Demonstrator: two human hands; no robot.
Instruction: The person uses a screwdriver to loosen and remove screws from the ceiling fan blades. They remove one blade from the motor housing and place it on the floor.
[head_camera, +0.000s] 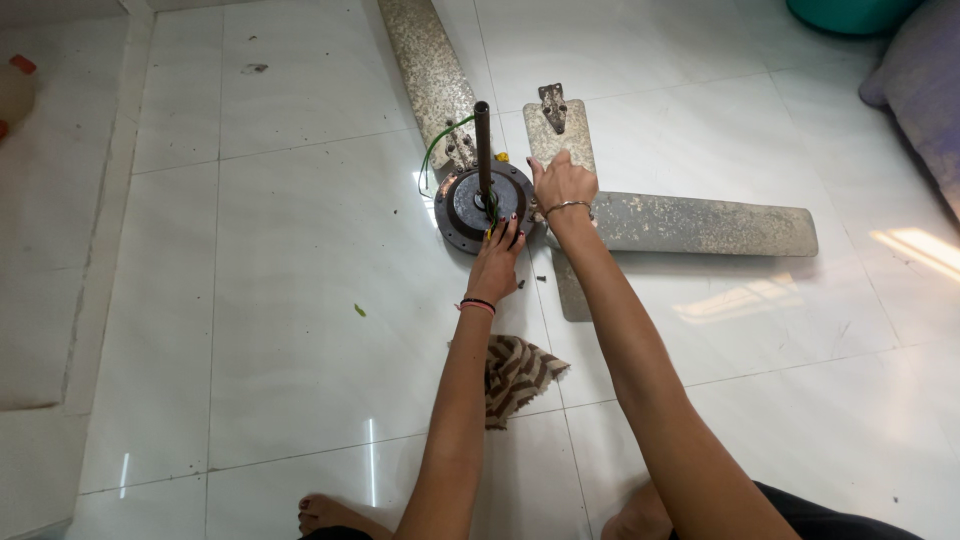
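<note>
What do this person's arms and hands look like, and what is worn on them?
Both arms are bare, with no sleeves or gloves. The left hand has a black and red band at the wrist and dark painted nails. The right hand has a thin metal bangle at the wrist.
</note>
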